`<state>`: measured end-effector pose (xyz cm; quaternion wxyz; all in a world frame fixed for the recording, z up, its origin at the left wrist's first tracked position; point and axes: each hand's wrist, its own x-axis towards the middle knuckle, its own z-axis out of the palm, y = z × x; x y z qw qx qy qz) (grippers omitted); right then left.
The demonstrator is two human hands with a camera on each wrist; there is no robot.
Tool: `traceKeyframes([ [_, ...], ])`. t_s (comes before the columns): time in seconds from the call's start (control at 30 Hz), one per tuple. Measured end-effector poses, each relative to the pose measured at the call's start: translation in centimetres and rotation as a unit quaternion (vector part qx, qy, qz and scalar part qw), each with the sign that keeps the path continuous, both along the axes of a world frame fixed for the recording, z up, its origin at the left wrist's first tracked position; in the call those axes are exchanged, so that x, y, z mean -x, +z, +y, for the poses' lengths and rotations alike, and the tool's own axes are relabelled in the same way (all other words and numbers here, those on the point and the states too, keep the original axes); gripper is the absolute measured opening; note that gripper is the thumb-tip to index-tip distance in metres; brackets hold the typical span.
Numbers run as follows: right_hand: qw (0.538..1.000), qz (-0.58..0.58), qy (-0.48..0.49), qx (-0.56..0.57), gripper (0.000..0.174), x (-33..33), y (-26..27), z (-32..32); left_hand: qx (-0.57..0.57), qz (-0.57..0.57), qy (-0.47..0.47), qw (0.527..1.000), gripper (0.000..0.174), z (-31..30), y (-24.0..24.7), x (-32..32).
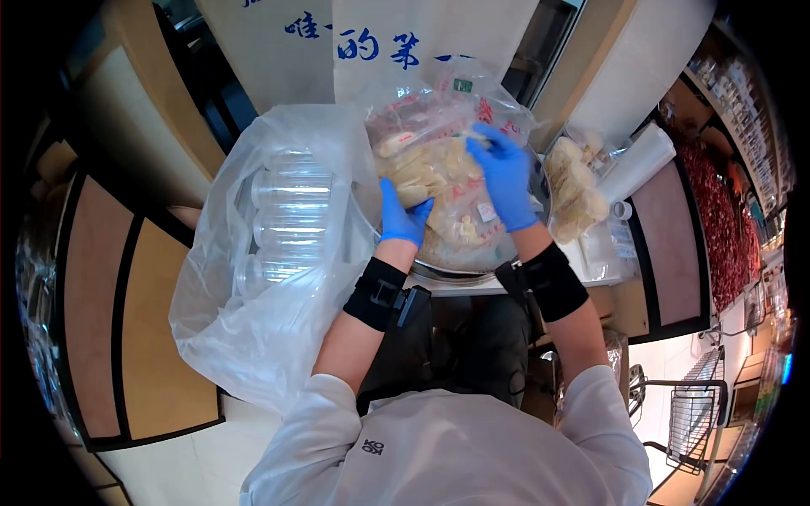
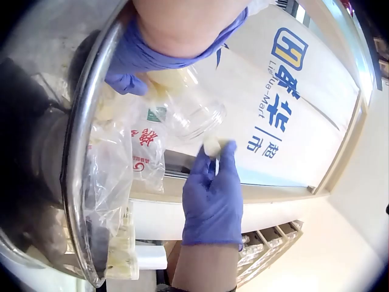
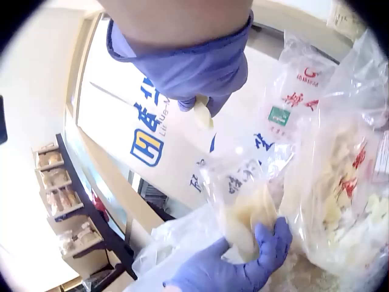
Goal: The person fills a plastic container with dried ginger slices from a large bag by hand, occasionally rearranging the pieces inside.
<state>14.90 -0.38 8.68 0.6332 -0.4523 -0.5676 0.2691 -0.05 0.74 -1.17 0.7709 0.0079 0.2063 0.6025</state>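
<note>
My gloved left hand [image 1: 406,218] grips a clear plastic jar [image 3: 246,210] with pale yellow slices inside. In the right wrist view its fingers curl round the jar's lower part, and the open mouth tilts away. A pale slice [image 3: 203,115] is pinched between the fingertips of my gloved right hand [image 1: 504,175]. The left wrist view shows this slice [image 2: 213,146] just beyond the jar's mouth. Beneath both hands, clear bags with red print [image 1: 460,223] holding more pale pieces lie in a round metal basin [image 2: 74,164].
On the left stands a big translucent bag [image 1: 245,337] with several clear jars [image 1: 291,223]. Filled jars [image 1: 572,190] and a white plastic roll [image 1: 639,162] are on the right. A white panel with blue lettering [image 1: 405,51] rises behind the basin. A shopping cart [image 1: 696,405] stands at lower right.
</note>
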Motion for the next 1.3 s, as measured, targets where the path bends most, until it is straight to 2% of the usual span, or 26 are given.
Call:
traceKeyframes([
  [0.03, 1.000, -0.001, 0.001, -0.001, 0.032, 0.6, -0.6, 0.1, -0.001, -0.001, -0.002, 1.000, 0.058, 0.0, 0.1, 0.0],
  [0.1, 0.987, -0.110, 0.108, 0.037, 0.033, 1.9, -1.0, -0.5, -0.006, -0.003, -0.001, 1.000, 0.059, 0.0, 0.4, 0.0],
  [0.27, 0.973, -0.186, 0.126, 0.052, 0.033, 1.6, 0.9, -1.7, 0.003, -0.026, -0.005, 1.000, 0.060, 0.1, 0.1, -0.1],
  [0.37, 0.980, -0.138, 0.135, 0.056, 0.028, 1.0, 1.4, -1.7, 0.001, -0.041, -0.016, 0.999, 0.062, 0.5, -0.5, -0.1],
  [0.43, 0.995, -0.034, 0.088, 0.014, 0.025, 0.3, 1.5, -1.5, 0.014, -0.039, -0.014, 0.999, 0.062, 0.8, -1.1, -0.1],
  [0.57, 0.998, 0.006, 0.059, 0.029, 0.022, -3.1, -0.6, -2.3, 0.049, -0.006, -0.017, 0.999, 0.064, 1.2, -1.6, 0.2],
  [0.63, 0.984, -0.124, 0.045, 0.120, 0.017, -5.0, -2.6, -3.0, 0.055, -0.034, -0.028, 0.997, 0.062, 1.0, -0.9, 0.3],
  [0.67, 0.984, -0.124, 0.045, 0.119, 0.017, -5.5, -3.5, -3.2, 0.062, -0.061, -0.040, 0.995, 0.060, 0.9, -0.6, 0.4],
  [0.7, 0.950, -0.275, 0.065, 0.135, 0.018, -6.0, -4.5, -3.4, 0.062, -0.058, -0.041, 0.996, 0.060, 1.2, -1.1, 0.4],
  [0.73, 0.893, -0.418, 0.082, 0.147, 0.020, -6.3, -5.5, -3.4, 0.007, -0.058, -0.037, 0.998, 0.055, 1.5, -1.9, 0.3],
  [0.77, 0.895, -0.413, 0.080, 0.148, 0.020, -6.3, -6.7, -3.1, -0.047, -0.057, -0.034, 0.997, 0.050, 1.9, -2.8, 0.3],
  [0.8, 0.892, -0.427, 0.080, 0.125, 0.023, -6.2, -8.0, -2.6, -0.047, -0.051, -0.039, 0.997, 0.050, 2.3, -4.2, 0.3],
  [0.87, 0.891, -0.436, 0.075, 0.103, 0.025, -5.9, -10.2, -2.2, -0.238, 0.029, -0.025, 0.971, 0.035, 2.8, -6.2, 0.3],
  [0.9, 0.868, -0.486, 0.040, 0.093, 0.028, -5.3, -10.9, -2.0, -0.239, 0.034, -0.031, 0.970, 0.035, 1.8, -3.8, 0.4],
  [0.93, 0.842, -0.533, 0.007, 0.085, 0.031, -5.1, -11.5, -2.0, -0.119, -0.013, -0.035, 0.992, 0.032, 0.8, -1.4, 0.6],
  [0.97, 0.845, -0.527, 0.004, 0.088, 0.031, -4.9, -11.4, -2.3, 0.005, -0.058, -0.037, 0.998, 0.028, 0.1, 0.2, 0.7],
  [1.0, 0.848, -0.520, 0.025, 0.095, 0.030, -4.8, -11.3, -2.7, 0.008, -0.050, -0.041, 0.998, 0.028, 0.4, -0.5, 0.7],
  [1.07, 0.857, -0.501, 0.044, 0.111, 0.030, -4.8, -11.1, -3.6, -0.151, 0.121, -0.038, 0.980, 0.029, 1.1, -2.6, 0.6],
  [1.1, 0.864, -0.489, 0.051, 0.114, 0.033, -5.0, -10.8, -4.0, -0.147, 0.131, -0.048, 0.979, 0.029, 1.1, -3.2, 0.7],
  [1.17, 0.875, -0.466, 0.052, 0.119, 0.036, -5.0, -11.3, -3.9, -0.236, 0.362, -0.042, 0.901, 0.032, 1.5, -3.6, 0.6],
  [1.2, 0.876, -0.458, 0.084, 0.126, 0.032, -4.9, -11.7, -3.8, -0.236, 0.369, -0.052, 0.897, 0.032, 1.6, -3.7, 0.6],
  [1.27, 0.881, -0.440, 0.111, 0.136, 0.029, -4.8, -11.9, -3.6, -0.183, 0.193, -0.051, 0.963, 0.035, 1.8, -3.8, 0.5],
  [1.3, 0.872, -0.438, 0.148, 0.161, 0.029, -4.6, -11.4, -3.5, -0.182, 0.200, -0.060, 0.961, 0.035, 1.5, -2.9, 0.7],
])
